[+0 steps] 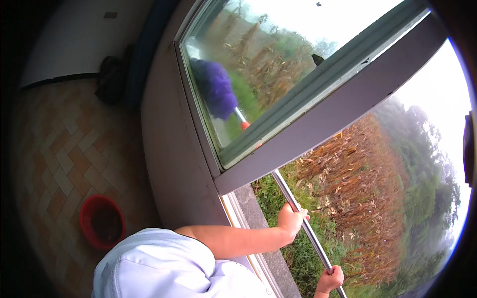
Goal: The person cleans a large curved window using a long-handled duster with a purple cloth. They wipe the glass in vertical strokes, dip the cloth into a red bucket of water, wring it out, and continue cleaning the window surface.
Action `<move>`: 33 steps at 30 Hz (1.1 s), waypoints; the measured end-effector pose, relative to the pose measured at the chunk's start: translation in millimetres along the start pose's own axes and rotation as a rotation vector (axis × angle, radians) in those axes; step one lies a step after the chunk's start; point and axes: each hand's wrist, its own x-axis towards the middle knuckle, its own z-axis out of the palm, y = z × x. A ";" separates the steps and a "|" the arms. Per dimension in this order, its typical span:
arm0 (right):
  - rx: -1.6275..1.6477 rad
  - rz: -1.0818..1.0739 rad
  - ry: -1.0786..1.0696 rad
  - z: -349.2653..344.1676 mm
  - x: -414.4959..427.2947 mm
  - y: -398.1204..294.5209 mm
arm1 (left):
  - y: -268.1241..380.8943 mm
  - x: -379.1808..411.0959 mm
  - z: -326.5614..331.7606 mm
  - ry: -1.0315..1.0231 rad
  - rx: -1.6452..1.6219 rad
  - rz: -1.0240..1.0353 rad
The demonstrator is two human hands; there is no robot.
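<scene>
My left hand (292,221) grips the metal pole (316,244) of a mop, with its arm stretched out over the window sill. Lower down the same pole, my right hand (331,278) is closed around it near the bottom of the view. The fluffy purple mop head (216,89) shows through the window pane (253,56), at the lower corner of the glass on its outer side. An orange collar (245,125) joins the head to the pole. Part of the pole is hidden behind the window frame post (298,130).
The outer sill ledge (261,231) lies beneath my left forearm. Outside are grass (305,257), dry corn stalks (350,178) and trees (421,167). Indoors, a red bucket (84,223) stands on the tiled floor (70,164), and a dark object (110,80) sits by the wall.
</scene>
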 end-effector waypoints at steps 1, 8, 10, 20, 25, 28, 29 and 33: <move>-0.017 0.000 -0.022 2.6 -0.5 3.1 | 0.8 1.3 -2.9 0.010 -0.015 -0.060; 0.137 -0.025 -0.106 4.4 6.3 12.1 | 62.6 67.0 -25.2 0.171 -0.259 0.219; 0.147 -0.036 -0.098 10.8 6.1 13.9 | 75.0 93.7 -38.5 0.158 -0.365 0.142; -0.037 0.006 -0.491 16.3 -29.1 84.1 | 26.1 49.0 -25.3 0.186 -0.300 -0.118; -0.059 0.144 -0.806 15.8 -37.7 113.2 | -5.3 32.2 -20.5 0.175 -0.243 -0.185; -0.084 0.165 -0.951 18.8 -39.1 126.7 | -16.8 24.6 -17.7 0.139 -0.121 -0.182; -0.021 0.228 -1.008 21.9 -43.4 137.8 | -18.7 19.0 -14.1 0.157 -0.039 -0.193; 0.241 0.362 -1.166 28.1 -49.4 171.0 | -34.6 14.5 -9.3 0.146 0.114 -0.131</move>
